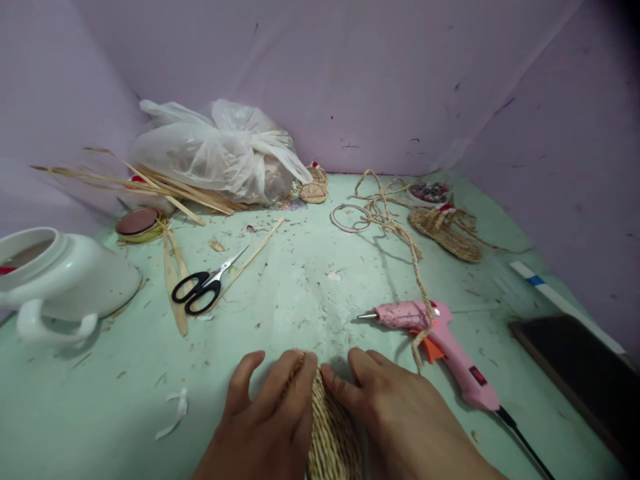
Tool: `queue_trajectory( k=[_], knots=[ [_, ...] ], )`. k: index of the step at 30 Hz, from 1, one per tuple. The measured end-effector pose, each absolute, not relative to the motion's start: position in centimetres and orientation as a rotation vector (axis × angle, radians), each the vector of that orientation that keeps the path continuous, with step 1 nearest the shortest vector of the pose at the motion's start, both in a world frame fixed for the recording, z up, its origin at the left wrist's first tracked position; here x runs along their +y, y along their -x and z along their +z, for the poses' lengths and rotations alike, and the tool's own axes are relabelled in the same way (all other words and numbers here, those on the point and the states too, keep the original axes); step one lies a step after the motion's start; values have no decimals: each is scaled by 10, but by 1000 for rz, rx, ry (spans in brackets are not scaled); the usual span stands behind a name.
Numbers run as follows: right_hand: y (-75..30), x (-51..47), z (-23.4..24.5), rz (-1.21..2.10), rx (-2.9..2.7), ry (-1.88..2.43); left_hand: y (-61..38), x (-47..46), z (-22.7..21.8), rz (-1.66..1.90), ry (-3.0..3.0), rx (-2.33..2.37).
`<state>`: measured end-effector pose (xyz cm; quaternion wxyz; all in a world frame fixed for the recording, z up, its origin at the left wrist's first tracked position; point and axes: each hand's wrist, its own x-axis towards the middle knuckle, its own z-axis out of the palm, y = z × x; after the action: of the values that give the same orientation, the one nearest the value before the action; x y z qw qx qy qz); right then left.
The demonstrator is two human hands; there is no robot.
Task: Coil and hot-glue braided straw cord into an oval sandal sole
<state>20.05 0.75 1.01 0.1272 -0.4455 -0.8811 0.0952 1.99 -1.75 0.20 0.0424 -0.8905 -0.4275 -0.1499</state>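
A woven straw piece (331,437) lies on the green table at the bottom centre, partly hidden under my hands. My left hand (265,420) presses its left side, fingers close together and bent over the edge, a twine strand running under the fingertips. On the right edge rests my right hand (400,417), thumb and fingers pressed onto the weave. A jute twine (400,230) runs from the back of the table across a pink glue gun (435,340) toward the hands.
Black-handled scissors (200,288) and straw strips lie left of centre. A white jug (60,277) lies at the left, a plastic bag (220,153) at the back, a woven oval (447,233) and a ring (350,217) at the back right, a dark tablet (580,373) at the right.
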Motion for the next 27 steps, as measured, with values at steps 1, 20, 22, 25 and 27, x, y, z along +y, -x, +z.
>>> queue_trajectory(
  k=[1, 20, 22, 25, 27],
  knots=[
    [-200, 7, 10, 306, -2538, 1294, -20, -16, 3, -442, 2740, -1317],
    [-194, -2, 4, 654, -2593, 1423, -15, -17, 12, -558, 2613, -1844],
    [-196, -3, 0, 587, -2627, 1398, -11, -16, 18, -504, 2569, -2067],
    [-200, -2, -5, 528, -2655, 1324, -7, -13, 25, -461, 2659, -2191],
    [-202, -1, -6, 490, -2661, 1297, -8, -11, 27, -446, 2764, -2207]
  ],
)
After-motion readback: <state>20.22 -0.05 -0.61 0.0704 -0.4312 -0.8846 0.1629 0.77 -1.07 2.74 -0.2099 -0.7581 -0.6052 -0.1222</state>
